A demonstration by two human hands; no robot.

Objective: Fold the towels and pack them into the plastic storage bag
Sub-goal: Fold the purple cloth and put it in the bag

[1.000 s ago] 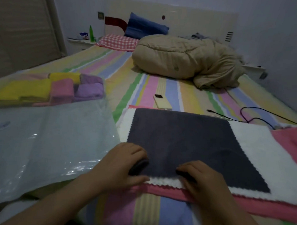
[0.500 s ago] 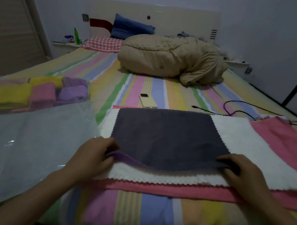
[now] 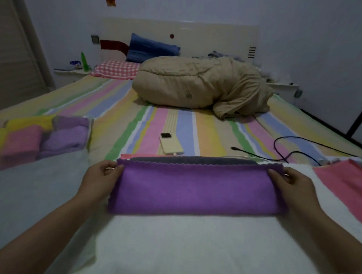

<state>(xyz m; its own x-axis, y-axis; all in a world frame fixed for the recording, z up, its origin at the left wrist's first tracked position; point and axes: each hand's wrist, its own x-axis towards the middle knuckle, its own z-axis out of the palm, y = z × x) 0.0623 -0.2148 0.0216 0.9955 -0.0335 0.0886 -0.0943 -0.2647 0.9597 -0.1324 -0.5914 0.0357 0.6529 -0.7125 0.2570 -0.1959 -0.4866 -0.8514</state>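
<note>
The clear plastic storage bag (image 3: 30, 193) runs off the left edge, its packed folded towels (image 3: 38, 136) blurred. The purple-faced towel (image 3: 194, 188) hides most of its own grey side. Far nightstand items (image 3: 76, 63) are indistinct.

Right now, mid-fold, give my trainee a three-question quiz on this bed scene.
1. True or false: both hands pinch the purple towel.
2. What lies directly under it? A) white towel B) bare bedsheet C) pillow
3. Fill in: the packed towels sit in the plastic bag on the person's ___ side.

Key: 1 true: left hand and right hand grip its far corners. 2 A, the white towel. 3 left.
</note>
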